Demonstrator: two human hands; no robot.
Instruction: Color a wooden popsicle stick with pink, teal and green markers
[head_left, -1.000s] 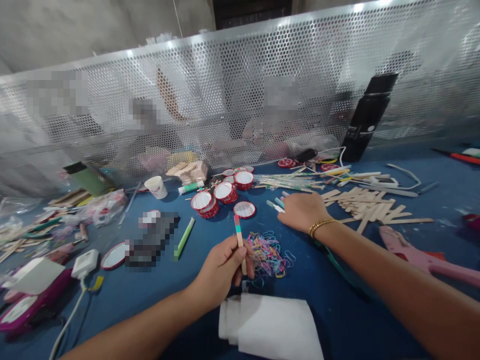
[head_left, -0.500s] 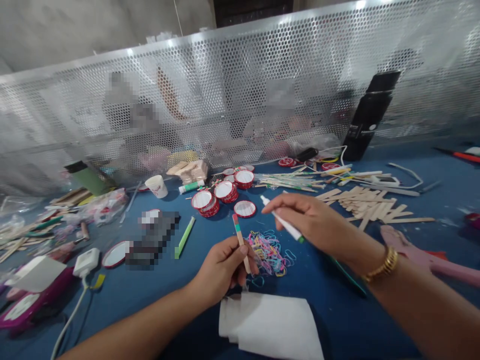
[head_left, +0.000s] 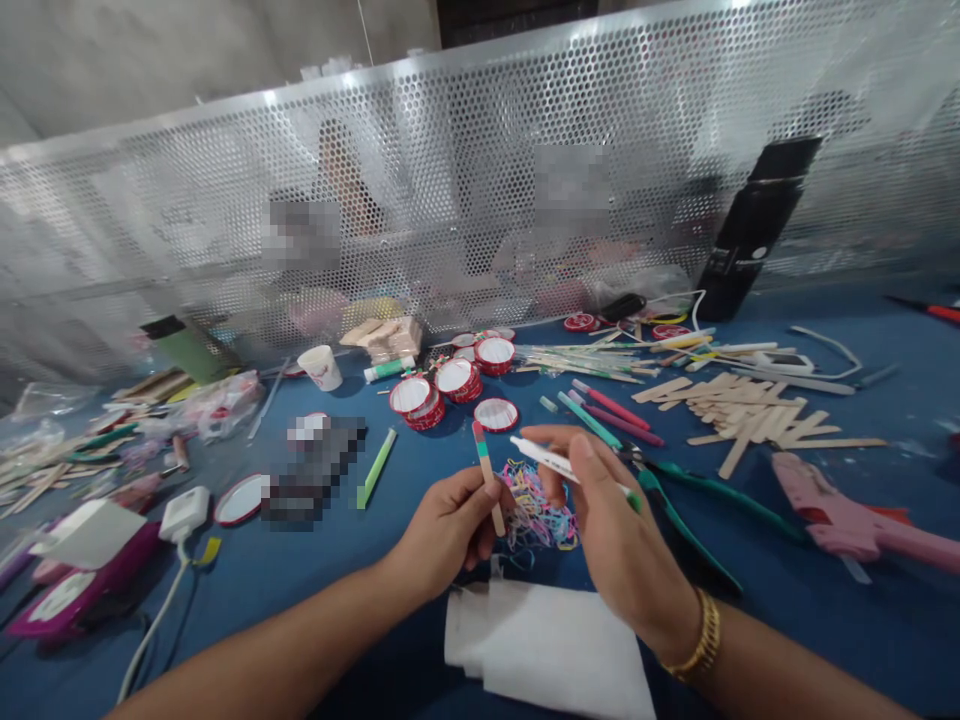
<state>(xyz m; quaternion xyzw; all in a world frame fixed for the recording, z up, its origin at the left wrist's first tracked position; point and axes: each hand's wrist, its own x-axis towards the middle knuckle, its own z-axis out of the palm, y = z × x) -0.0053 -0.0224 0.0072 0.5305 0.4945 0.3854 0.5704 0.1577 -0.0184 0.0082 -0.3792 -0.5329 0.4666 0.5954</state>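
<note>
Pinched upright in my left hand [head_left: 450, 520] is a wooden craft stick [head_left: 489, 485], its top end coloured red with a green band below. My right hand [head_left: 607, 510] grips a white marker [head_left: 551, 460] with a green end, its pale tip pointing left close to the stick but apart from it. Behind both hands lies a pile of colourful rubber bands [head_left: 540, 510], partly covered by my fingers. A folded white cloth or paper [head_left: 555, 650] lies just below my hands.
Green-handled pliers [head_left: 690, 530] and a pink glue gun [head_left: 832, 510] lie to the right. Further back are loose craft sticks [head_left: 750, 410], coloured markers [head_left: 615, 405], red-rimmed round pieces [head_left: 454, 380], a paper cup [head_left: 320, 368] and a black bottle [head_left: 757, 230]. A perforated metal screen [head_left: 465, 190] stands behind.
My right hand has come down and turned, bringing the marker's tip from pointing up-left to beside the stick. Pliers and coloured markers behind it are now uncovered. My left hand keeps its hold.
</note>
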